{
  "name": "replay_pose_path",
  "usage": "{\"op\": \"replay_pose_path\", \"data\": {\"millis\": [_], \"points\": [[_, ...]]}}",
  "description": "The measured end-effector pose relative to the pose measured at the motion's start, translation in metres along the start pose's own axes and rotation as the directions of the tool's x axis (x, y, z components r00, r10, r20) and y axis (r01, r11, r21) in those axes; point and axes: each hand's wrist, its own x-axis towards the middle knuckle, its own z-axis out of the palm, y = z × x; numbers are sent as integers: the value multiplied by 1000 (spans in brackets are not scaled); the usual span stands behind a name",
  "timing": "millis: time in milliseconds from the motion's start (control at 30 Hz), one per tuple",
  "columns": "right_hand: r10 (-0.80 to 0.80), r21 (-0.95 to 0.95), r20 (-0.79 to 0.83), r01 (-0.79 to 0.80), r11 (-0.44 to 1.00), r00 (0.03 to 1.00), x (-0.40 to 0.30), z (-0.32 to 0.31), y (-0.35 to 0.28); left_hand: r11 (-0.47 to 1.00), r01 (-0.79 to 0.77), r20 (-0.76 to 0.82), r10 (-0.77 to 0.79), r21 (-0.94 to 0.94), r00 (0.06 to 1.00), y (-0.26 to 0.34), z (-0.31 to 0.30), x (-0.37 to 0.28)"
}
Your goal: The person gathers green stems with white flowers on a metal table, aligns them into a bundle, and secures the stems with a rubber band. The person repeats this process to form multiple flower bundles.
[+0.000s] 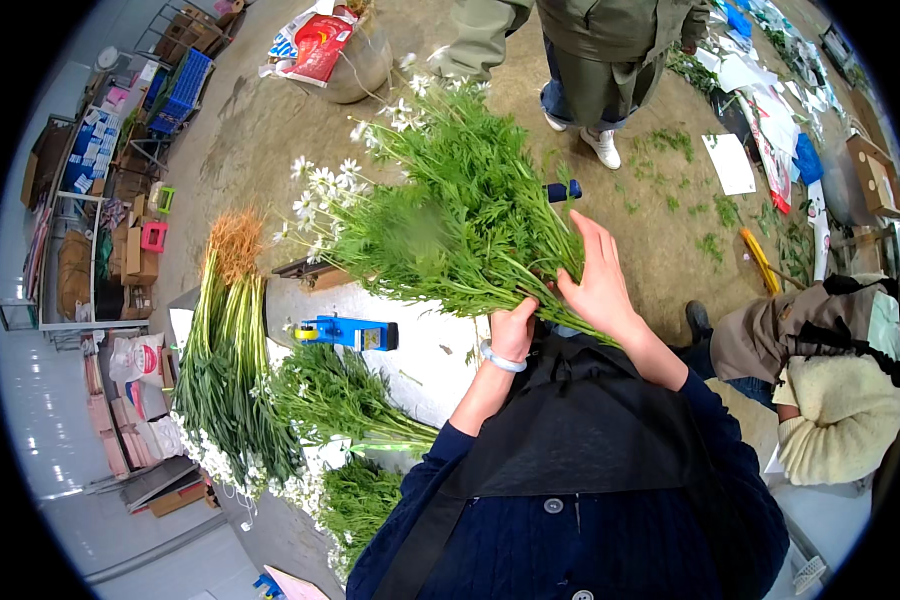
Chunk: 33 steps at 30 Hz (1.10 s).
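A large bunch of white daisy-like flowers with feathery green leaves (457, 210) is held up in front of me, its blossoms pointing to the upper left. My left hand (511, 330), with a pale bangle at the wrist, is closed around the lower stems. Against the stems on the right side lies my right hand (598, 281), its fingers spread and thumb at the leaves; part of its contact is hidden. A blue tape dispenser (349, 332) with yellow tape is on the table (427, 375). More leafy bunches (334, 394) lie beside it.
Long-stemmed flowers with orange-brown roots (232, 300) lie at the table's left. One person (600, 45) stands opposite; another (802, 352) is at the right. A large container (360, 67) bears bags. Papers (727, 163), leaf scraps and a yellow tool (760, 261) lie on the floor.
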Motion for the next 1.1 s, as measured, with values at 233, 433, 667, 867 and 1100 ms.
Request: {"op": "replay_pose_path", "data": {"millis": [233, 433, 667, 867, 1100], "points": [[-413, -14, 229, 427, 904, 882, 21, 27, -15, 995, 98, -59, -98, -8, 993, -1, 8, -6], [-345, 32, 263, 349, 936, 901, 22, 6, -10, 998, 59, -9, -59, -12, 998, -7, 0, -6], [-8, 249, 401, -101, 963, 916, 16, -53, 14, 996, 80, 63, -83, 47, 995, -9, -9, -3], [125, 125, 591, -244, 962, 797, 6, -71, 32, 998, 37, 63, -40, 51, 997, -10, -8, -4], [531, 451, 288, -602, 658, 797, -7, -108, 110, 995, 36, 9, -35, -95, 999, 3, -6, -3]]}}
